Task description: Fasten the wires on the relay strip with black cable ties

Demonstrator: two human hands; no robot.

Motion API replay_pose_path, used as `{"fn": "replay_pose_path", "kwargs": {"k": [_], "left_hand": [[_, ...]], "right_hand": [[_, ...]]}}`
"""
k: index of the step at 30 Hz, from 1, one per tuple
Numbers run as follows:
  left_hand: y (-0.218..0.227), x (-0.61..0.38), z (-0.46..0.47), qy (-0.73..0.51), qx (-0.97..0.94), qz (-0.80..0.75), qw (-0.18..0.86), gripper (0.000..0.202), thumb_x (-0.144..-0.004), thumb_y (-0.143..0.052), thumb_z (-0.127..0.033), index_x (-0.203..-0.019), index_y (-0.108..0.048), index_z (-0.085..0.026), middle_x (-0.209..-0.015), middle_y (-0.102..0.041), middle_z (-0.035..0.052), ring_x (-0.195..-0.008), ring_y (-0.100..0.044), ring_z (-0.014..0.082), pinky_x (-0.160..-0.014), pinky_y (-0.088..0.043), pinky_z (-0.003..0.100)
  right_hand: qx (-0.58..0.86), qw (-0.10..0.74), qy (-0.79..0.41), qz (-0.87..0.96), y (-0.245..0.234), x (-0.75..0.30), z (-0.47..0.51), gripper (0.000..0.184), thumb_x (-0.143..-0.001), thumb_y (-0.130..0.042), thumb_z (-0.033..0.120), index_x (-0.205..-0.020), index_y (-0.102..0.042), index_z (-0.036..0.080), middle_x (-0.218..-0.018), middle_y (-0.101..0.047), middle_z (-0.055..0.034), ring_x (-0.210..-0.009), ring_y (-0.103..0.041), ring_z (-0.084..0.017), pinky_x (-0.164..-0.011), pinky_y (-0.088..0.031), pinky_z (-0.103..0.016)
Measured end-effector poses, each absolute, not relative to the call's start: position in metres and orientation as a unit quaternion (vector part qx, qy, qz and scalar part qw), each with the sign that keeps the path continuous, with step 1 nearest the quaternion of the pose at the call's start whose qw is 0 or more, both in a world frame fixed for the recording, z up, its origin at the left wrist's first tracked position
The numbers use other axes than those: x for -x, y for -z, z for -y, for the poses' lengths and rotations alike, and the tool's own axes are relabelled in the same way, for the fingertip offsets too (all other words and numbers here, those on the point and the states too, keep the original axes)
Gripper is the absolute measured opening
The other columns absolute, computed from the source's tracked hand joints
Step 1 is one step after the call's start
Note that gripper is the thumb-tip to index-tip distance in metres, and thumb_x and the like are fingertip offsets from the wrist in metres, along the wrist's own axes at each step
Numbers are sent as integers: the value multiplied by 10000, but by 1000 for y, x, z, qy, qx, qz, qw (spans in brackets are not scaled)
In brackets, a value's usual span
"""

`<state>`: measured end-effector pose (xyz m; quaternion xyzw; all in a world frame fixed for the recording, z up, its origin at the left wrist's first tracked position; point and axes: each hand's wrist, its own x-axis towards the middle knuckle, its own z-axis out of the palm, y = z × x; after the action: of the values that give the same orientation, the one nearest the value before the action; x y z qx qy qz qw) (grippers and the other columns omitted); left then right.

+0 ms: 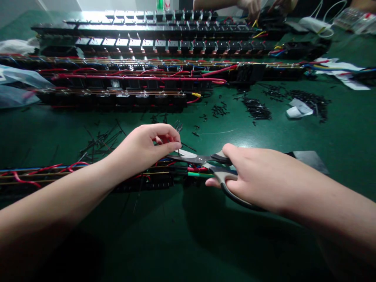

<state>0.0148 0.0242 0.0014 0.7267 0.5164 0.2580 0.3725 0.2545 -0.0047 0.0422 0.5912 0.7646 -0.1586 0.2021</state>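
Near worktop [205,235] edge | wired socket strip [152,181] long axis left-right | left hand [143,147] pinched onto it | right hand [258,180] clamped on scissors [202,159], blades pointing left

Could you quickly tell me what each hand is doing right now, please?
Left hand: fingers pinched shut over the wired strip; what they pinch cannot be told.
Right hand: closed around the scissors handles.

Blade tips of scissors [202,159] hidden under fingers of left hand [145,149]; handle loops mostly covered by right hand [258,180]. Item pinched at left fingertips too thin to identify. The near wired strip [73,174] runs off left edge. A co-worker's hand [249,6] cut by top edge. Scattered black bits [258,109] too small to name.
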Motion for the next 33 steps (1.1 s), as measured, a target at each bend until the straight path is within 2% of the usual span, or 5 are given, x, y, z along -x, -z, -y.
{"fn": "replay_pose_path", "kwargs": {"k": [6, 13, 22, 33], "left_hand": [[-4, -17, -24, -267, -723, -510, 381, 149, -806, -717, -378, -760, -751, -241, -794, -731, -13, -793, -626, 169, -803, -478, 298], [-5, -16, -24, -273, -717, -509, 390, 152, -796, -724, -380, -751, -762, -239, -781, -732, -12, -780, -627, 165, -798, -483, 296], [-7, -17, -25, -277, -708, -505, 408, 154, -784, -739, -371, -743, -764, -224, -758, -726, -14, -754, -621, 153, -750, -470, 276], [-7, -17, -26, -275, -703, -505, 418, 165, -781, -730, -378, -761, -767, -218, -763, -723, -3, -753, -621, 160, -748, -477, 290]], "right_hand": [[-553, 161, 146, -804, -35, -256, 3, 486, -865, -555, 709, -961, -594, 234, -766, -709, -81, -566, -597, -240, -497, -289, -318], [-524, 114, 138, -833, -29, -258, 1, 607, -803, -639, 791, -1003, -620, 218, -825, -722, -82, -626, -626, -242, -532, -298, -307], [-504, 91, 171, -842, -23, -259, -8, 627, -761, -728, 781, -988, -630, 205, -964, -728, -102, -746, -650, -265, -589, -361, -321], [-499, 75, 188, -842, -18, -261, -12, 643, -753, -729, 790, -1000, -638, 204, -976, -725, -101, -796, -663, -276, -617, -399, -330]]}}
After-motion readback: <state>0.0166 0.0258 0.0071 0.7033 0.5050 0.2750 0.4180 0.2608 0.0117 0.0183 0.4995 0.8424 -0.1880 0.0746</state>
